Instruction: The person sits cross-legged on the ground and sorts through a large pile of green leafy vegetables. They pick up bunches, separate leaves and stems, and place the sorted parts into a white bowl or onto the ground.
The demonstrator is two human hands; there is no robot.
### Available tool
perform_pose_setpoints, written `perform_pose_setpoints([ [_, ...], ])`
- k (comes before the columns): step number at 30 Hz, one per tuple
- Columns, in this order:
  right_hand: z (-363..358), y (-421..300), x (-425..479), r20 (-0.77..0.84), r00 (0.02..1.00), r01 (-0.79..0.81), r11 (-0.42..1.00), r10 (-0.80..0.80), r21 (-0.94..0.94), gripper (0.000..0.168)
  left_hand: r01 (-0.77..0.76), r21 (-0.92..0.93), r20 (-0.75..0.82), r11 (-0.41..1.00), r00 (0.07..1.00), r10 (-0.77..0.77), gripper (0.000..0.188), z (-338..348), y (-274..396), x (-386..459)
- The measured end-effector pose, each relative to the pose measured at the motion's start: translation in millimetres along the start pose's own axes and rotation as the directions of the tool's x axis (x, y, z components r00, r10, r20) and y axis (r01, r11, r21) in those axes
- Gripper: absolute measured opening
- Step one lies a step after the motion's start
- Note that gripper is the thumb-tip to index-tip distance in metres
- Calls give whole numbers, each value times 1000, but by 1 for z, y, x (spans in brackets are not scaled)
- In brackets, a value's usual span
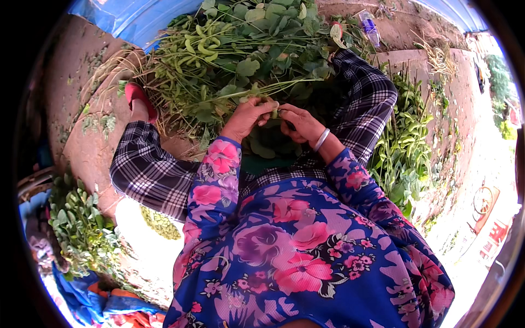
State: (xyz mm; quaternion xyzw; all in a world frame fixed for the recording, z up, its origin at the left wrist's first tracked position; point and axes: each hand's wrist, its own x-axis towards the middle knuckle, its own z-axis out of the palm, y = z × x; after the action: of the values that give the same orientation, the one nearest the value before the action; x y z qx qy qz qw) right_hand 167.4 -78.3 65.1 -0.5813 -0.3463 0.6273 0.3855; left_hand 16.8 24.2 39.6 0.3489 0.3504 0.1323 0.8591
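My left hand is closed around the lower end of a cut green bean stem that lies across the pile. A green pod shows between the fingertips of both hands. My right hand pinches at that pod, its fingers bent. Something dark shows in the right palm, too shadowed to name. Just beyond both hands spreads a heap of leafy bean plants, with a cluster of plump green pods at its left.
Cut bean plants lie to my right, and more leafy plants at lower left. Picked pods sit beside my left thigh in glare. A plastic bottle lies at the back right, and blue sheeting borders the back left.
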Motion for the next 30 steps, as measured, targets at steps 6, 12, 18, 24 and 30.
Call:
perform_pose_setpoints([
  [6, 1, -7, -1, -77, 996, 46, 999, -48, -21, 20, -55, -224, 99, 973, 992, 79, 24, -12, -12, 5],
  [12, 14, -7, 4, -291, 912, 174, 916, -288, -360, 21, -55, -340, -20, 939, 998, 51, 25, 7, -14, 3],
  [18, 20, -5, 8, -287, 842, 312, 846, -457, -432, 21, 38, -527, 5, 849, 999, -42, 17, -11, -41, 14],
  [24, 26, -6, 10, -30, 791, 490, 662, -611, -567, 19, 2, -472, -27, 882, 999, -17, 16, -7, -41, 13],
  [30, 20, -9, 21, 219, 777, 577, 528, -590, -623, 12, -57, -408, -141, 911, 990, -2, 16, -5, -53, 19],
])
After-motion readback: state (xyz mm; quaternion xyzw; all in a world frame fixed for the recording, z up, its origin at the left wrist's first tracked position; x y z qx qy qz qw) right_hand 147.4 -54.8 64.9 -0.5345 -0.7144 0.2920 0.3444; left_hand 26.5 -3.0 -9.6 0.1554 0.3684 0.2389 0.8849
